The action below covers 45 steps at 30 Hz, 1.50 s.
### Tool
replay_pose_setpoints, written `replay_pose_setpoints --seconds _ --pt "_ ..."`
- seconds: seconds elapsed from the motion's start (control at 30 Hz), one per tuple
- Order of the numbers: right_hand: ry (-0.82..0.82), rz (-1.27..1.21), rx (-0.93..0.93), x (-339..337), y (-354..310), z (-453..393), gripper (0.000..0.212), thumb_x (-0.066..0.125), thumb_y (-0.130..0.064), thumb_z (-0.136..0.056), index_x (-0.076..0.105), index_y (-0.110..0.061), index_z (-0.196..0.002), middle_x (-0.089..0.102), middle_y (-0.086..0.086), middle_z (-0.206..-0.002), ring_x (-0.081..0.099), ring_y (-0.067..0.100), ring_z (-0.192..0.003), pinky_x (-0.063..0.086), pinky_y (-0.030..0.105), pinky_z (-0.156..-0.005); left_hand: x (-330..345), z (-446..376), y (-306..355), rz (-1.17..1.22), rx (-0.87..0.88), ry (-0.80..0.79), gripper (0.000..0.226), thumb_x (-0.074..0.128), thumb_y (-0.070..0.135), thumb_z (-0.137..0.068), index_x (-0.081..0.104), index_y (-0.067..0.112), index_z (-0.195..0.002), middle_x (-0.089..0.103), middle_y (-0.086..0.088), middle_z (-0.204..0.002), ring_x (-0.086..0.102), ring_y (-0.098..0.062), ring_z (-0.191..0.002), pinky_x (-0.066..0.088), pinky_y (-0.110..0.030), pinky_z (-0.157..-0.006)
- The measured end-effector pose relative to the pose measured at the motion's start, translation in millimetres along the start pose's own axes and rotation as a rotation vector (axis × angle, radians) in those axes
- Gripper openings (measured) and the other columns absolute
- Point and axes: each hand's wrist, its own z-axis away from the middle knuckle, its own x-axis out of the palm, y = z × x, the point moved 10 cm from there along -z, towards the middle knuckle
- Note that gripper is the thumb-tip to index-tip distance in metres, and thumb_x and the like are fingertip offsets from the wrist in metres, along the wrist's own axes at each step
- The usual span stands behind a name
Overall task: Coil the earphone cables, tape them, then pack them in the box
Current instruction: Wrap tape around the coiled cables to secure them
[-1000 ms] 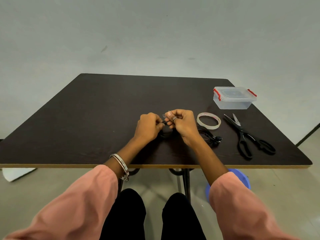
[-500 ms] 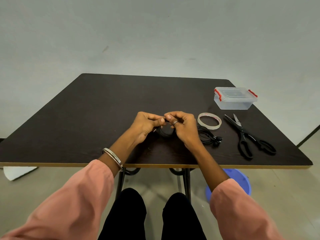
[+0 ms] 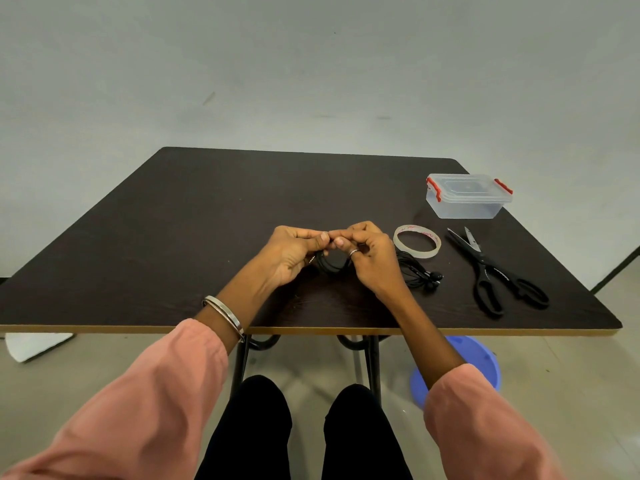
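Observation:
A coiled black earphone cable [image 3: 331, 264] hangs between my two hands above the table's middle front. My left hand [image 3: 292, 252] pinches the coil at its top, its jack sticking out below the fingers. My right hand [image 3: 369, 252] pinches the same spot from the right, fingertips almost touching the left ones. A second black earphone [image 3: 420, 273] lies loosely bunched on the table just right of my right hand. The clear tape roll [image 3: 417, 241] lies flat behind it. The clear box [image 3: 467, 196] with red clips stands shut at the far right.
Black scissors [image 3: 491, 271] lie part open right of the tape roll, handles toward the front edge. The dark table [image 3: 207, 220] ends near my forearms. A blue stool [image 3: 474, 355] stands on the floor under the right side.
My left hand has turned palm up and both hands have lifted a little. The coil now hangs visibly below the fingertips, pinched at its top.

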Motion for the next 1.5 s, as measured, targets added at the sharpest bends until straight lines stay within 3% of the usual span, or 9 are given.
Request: replay_pose_setpoints --seconds 0.37,0.53,0.63,0.77,0.87,1.03,1.13,1.33,1.5 --pt "-0.219 0.275 -0.156 0 -14 11 0.043 0.072 -0.012 -0.082 0.063 -0.015 -0.124 0.046 0.004 -0.112 0.050 0.008 -0.082 0.045 0.008 -0.077 5 1 3 -0.001 0.001 -0.010 0.010 0.061 -0.006 -0.087 0.070 -0.007 -0.091 0.074 -0.011 -0.076 0.070 -0.015 -0.070 0.057 -0.020 -0.063" --pt "-0.203 0.148 -0.074 -7 -12 14 0.030 0.064 -0.019 -0.090 0.067 -0.020 -0.119 0.047 0.004 -0.104 0.051 0.011 -0.088 0.047 0.016 -0.077 7 3 7 -0.103 0.055 -0.074 0.009 0.063 -0.005 -0.085 0.072 -0.004 -0.089 0.073 -0.016 -0.083 0.070 -0.018 -0.078 0.057 -0.026 -0.076" --pt "-0.174 0.059 0.024 -13 -6 7 0.023 0.051 -0.021 -0.097 0.071 -0.021 -0.109 0.048 0.006 -0.099 0.051 0.010 -0.094 0.045 0.020 -0.083 12 6 13 -0.222 0.130 -0.115 0.012 0.067 -0.003 -0.082 0.071 -0.007 -0.093 0.073 -0.017 -0.084 0.068 -0.019 -0.078 0.056 -0.027 -0.076" --pt "-0.165 0.198 -0.018 -14 -10 -2 0.019 0.054 -0.017 -0.095 0.071 -0.023 -0.101 0.053 -0.002 -0.096 0.050 0.013 -0.097 0.041 0.027 -0.086 18 9 22 -0.353 0.223 -0.126 0.018 0.069 -0.002 -0.081 0.071 -0.006 -0.098 0.073 -0.013 -0.080 0.069 -0.015 -0.075 0.055 -0.023 -0.072" --pt "-0.218 0.302 -0.025 -9 -8 -2 0.018 0.056 -0.015 -0.094 0.072 -0.019 -0.100 0.057 -0.003 -0.099 0.049 0.016 -0.099 0.039 0.032 -0.088 23 11 26 -0.352 0.246 -0.143 0.033 0.067 -0.003 -0.082 0.064 -0.001 -0.115 0.075 -0.007 -0.075 0.072 -0.014 -0.076 0.057 -0.026 -0.081" --pt "-0.173 -0.064 0.116 -12 -2 4 0.027 0.045 -0.014 -0.100 0.064 -0.010 -0.118 0.069 0.001 -0.106 0.063 0.010 -0.106 0.048 0.029 -0.097 23 14 33 -0.354 0.278 -0.144 0.047 0.067 -0.001 -0.084 0.054 0.005 -0.129 0.074 -0.003 -0.068 0.073 -0.013 -0.075 0.054 -0.017 -0.079" --pt "-0.142 -0.165 0.118 -15 -4 4 0.028 0.051 -0.014 -0.097 0.059 -0.008 -0.123 0.072 0.007 -0.103 0.067 0.014 -0.102 0.051 0.028 -0.094 23 15 35 -0.407 0.300 -0.135 0.048 0.068 0.001 -0.084 0.053 0.007 -0.130 0.074 -0.002 -0.069 0.073 -0.012 -0.079 0.052 -0.016 -0.084" --pt "-0.092 -0.075 0.037 -18 -7 2 0.022 0.071 -0.005 -0.082 0.066 -0.013 -0.102 0.073 0.006 -0.090 0.071 0.018 -0.087 0.058 0.037 -0.084 20 16 35 -0.441 0.304 -0.103 0.047 0.069 0.003 -0.084 0.056 0.010 -0.128 0.074 -0.009 -0.077 0.073 -0.018 -0.085 0.049 -0.030 -0.095" --pt "-0.128 0.168 -0.043 -14 -13 -2 0.021 0.068 -0.006 -0.084 0.072 -0.009 -0.105 0.072 0.003 -0.095 0.066 0.008 -0.089 0.054 0.024 -0.083 21 18 37 -0.516 0.331 -0.110 0.040 0.069 0.003 -0.084 0.059 0.011 -0.122 0.074 -0.009 -0.076 0.073 -0.017 -0.081 0.052 -0.037 -0.096"
